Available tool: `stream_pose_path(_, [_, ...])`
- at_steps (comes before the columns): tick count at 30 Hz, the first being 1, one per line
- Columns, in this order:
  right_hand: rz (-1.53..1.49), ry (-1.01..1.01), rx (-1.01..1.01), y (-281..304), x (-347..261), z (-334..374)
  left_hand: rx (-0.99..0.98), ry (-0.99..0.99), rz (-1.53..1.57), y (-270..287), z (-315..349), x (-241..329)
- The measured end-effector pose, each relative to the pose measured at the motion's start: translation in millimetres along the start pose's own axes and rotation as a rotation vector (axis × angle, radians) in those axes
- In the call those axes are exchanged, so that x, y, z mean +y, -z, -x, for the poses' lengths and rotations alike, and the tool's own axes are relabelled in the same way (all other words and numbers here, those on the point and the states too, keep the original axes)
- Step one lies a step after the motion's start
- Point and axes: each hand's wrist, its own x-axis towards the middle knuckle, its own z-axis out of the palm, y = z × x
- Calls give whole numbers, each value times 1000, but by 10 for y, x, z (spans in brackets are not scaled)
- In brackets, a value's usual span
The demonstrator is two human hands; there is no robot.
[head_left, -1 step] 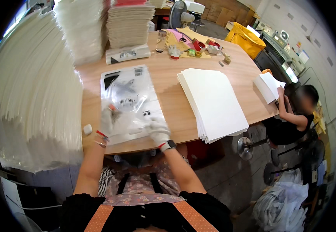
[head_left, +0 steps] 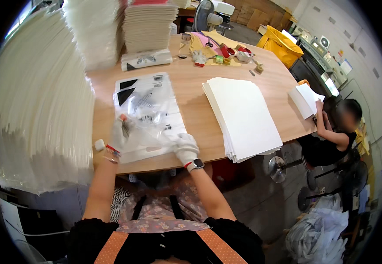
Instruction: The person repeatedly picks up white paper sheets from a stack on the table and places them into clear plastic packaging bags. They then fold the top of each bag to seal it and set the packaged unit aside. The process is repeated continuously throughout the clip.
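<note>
Clear plastic bags [head_left: 166,90] with black printing lie flat on the table in front of me. The top plastic bag [head_left: 144,132] is creased and sits a little askew on the one below, so two black corner prints show. My left hand [head_left: 119,133], in a white glove with an orange-red fingertip bare, is closed on the bag's left edge. At its lower right edge, my gloved right hand [head_left: 185,148] has its fingers closed on the film, their tips partly hidden by it. A small white block [head_left: 99,145] lies beside my left wrist.
A tall stack of clear bags [head_left: 37,105] walls off the left. White sheets [head_left: 243,116] are piled to the right. Tape rolls and scissors [head_left: 209,44] lie at the back. A co-worker [head_left: 338,127] handles a white sheet pile [head_left: 303,99] at the right edge.
The top bag has shifted toward me, baring a second black corner print and creasing in the middle. My right hand has moved slightly; my left hand stays near the left edge.
</note>
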Motion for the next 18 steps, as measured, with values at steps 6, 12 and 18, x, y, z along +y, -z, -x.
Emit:
stream_pose_path(6, [-592,742,489,243,-775,-116,-89,136,-548,-690,189,174])
stream_pose_path(12, [-222,17,-136,-458,-534,-277,-232,-144,-659,-1234,360,778])
stream_pose_path(18, [-367,291,-157,776,-469,510,-77,-585,-1387,-969,621,587])
